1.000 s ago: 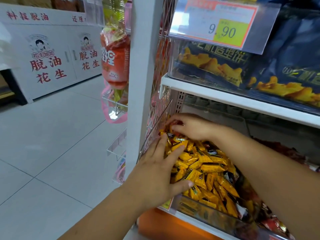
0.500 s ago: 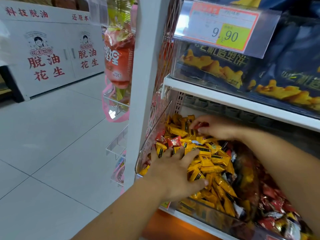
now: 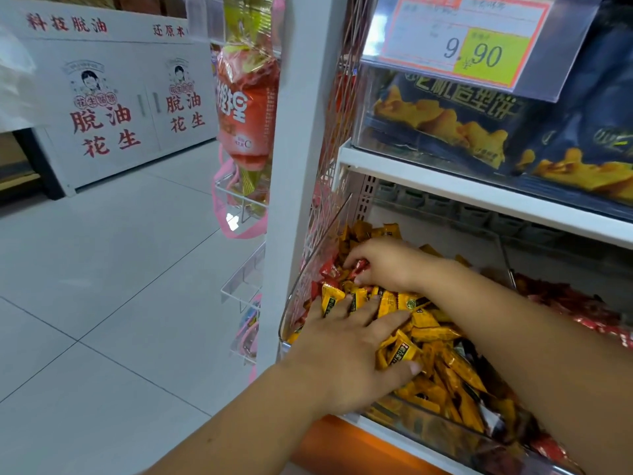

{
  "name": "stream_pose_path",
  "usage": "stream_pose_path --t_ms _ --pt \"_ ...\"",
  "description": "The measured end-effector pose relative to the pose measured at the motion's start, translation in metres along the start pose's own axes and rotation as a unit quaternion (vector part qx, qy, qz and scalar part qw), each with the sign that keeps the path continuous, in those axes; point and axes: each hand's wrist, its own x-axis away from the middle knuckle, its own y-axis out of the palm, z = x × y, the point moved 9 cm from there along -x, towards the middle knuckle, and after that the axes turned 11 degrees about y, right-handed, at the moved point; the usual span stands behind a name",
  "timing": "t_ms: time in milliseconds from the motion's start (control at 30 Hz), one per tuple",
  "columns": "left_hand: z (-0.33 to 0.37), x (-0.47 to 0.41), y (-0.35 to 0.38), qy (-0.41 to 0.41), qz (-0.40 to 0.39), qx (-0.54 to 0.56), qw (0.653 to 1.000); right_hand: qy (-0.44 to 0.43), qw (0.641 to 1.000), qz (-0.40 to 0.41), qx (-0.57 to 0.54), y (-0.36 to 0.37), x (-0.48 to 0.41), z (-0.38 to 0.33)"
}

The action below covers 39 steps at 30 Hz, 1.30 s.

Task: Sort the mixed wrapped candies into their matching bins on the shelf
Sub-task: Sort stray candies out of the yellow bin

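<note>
Shelf (image 3: 445, 180) w/ clear-fronted bins on the lower level. Nearest is the yellow bin (image 3: 428, 428), heaped w/ yellow candies (image 3: 442, 334). The red bin (image 3: 568, 299), next on its right, holds red wrappers, so that's prob. where strays belong. Stray red candies (image 3: 328, 270) sit in the yellow bin's far-left corner against the clear side wall, i.e. the side away from the red bin. Left hand (image 3: 346, 347) lies flat on the yellow heap at the front, fingers spread, gripping nothing; looks like it's holding the pile back. Right hand (image 3: 388, 265) is deeper in, beyond the left hand, fingers curled at the red patch. Its fingertips seem to pinch one red candy (image 3: 361, 266), tho the knuckles partly hide the grip. Key relation: the red pieces lie just left of & under the right fingertips, so the right hand is much the nearer. The pinched piece's long axis looks approx left-right across the fingers, but blur makes that unsure. Next move, I'd judge: lift & carry it rightward over the yellow heap into the red bin.
</note>
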Motion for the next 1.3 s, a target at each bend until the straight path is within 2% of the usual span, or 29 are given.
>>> stream_pose_path --t_ms 67,133,233,300,433,633,833,933,1033,1133,1200,1300 --pt "-0.001 0.001 0.000 -0.003 -0.004 -0.002 1.000 0.001 0.996 0.010 -0.089 -0.011 0.001 0.003" --pt "0.000 0.002 0.000 -0.004 -0.006 -0.003 1.000 -0.002 0.991 -0.008 -0.132 -0.013 0.000 -0.002" --pt "0.002 0.004 -0.002 0.000 -0.006 -0.008 1.000 -0.004 0.995 -0.067 -0.072 0.006 -0.005 -0.018" --pt "0.002 0.005 -0.002 0.003 -0.004 -0.013 1.000 -0.008 0.997 -0.072 -0.036 0.015 -0.009 -0.027" --pt "0.003 0.009 -0.002 0.007 0.008 -0.023 1.000 -0.024 0.998 -0.027 -0.060 0.008 -0.010 -0.024" --pt "0.002 0.008 -0.001 0.003 0.010 -0.021 1.000 -0.005 0.984 0.033 -0.174 -0.012 0.004 0.015" --pt "0.006 0.007 -0.003 0.010 0.019 -0.030 0.999 -0.001 0.974 0.044 -0.224 -0.023 0.029 0.031" --pt "0.008 0.010 -0.003 0.008 0.015 -0.029 0.999 -0.005 0.986 0.022 -0.167 -0.022 0.029 0.018" --pt "0.008 0.017 -0.003 0.009 0.023 -0.030 0.999 0.042 0.997 -0.029 -0.056 0.001 0.012 0.004" --pt "0.007 0.019 -0.004 0.015 0.029 -0.026 0.999 0.058 0.998 -0.037 0.003 0.017 -0.005 -0.009" --pt "0.008 0.019 -0.004 0.019 0.031 -0.024 0.999 0.044 0.999 -0.024 -0.007 0.014 -0.006 -0.013" --pt "0.007 0.017 -0.003 0.018 0.022 -0.020 0.999 0.047 0.991 0.036 -0.121 -0.015 0.015 0.002"
